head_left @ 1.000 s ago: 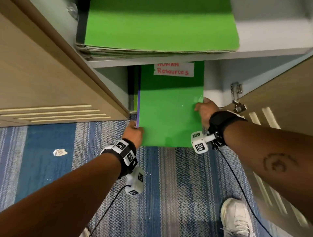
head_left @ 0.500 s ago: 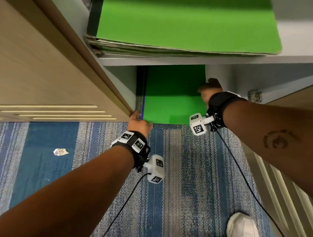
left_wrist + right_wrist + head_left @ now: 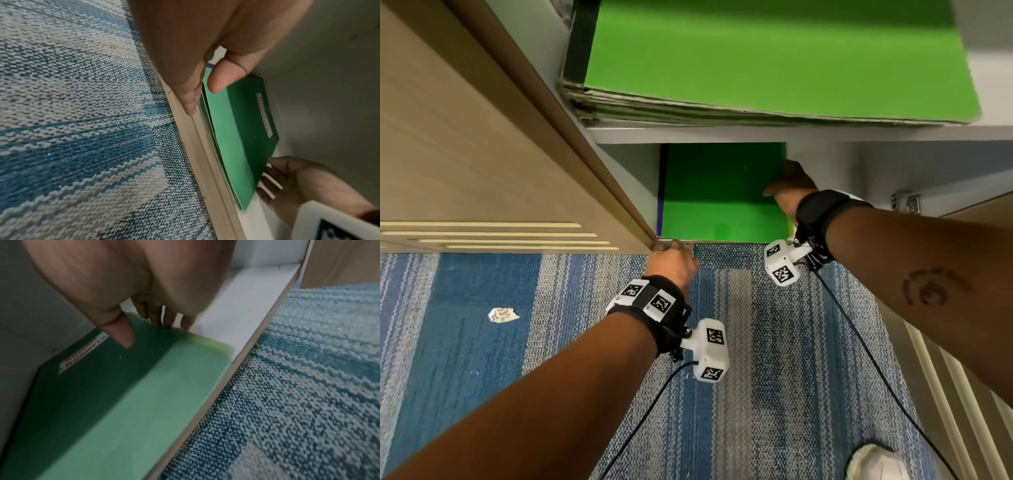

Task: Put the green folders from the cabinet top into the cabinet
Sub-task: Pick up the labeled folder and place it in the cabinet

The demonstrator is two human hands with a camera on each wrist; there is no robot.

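Note:
A green folder with a white "Human Resource" label lies flat on a stack inside the cabinet's bottom compartment. My left hand pinches its front left corner, thumb on top, fingers along the front lip. At the folder's right edge, my right hand holds it with fingers under the edge and thumb over the top. More green folders sit piled on the cabinet top.
The left cabinet door stands open beside my left hand; the right door with its hinge is open too. A purple edge shows left of the folder. A paper scrap and my shoe are on the carpet.
The folder has slid from sticking far out over the carpet to fully inside the compartment. Both hands moved forward with it, the right hand now inside the cabinet.

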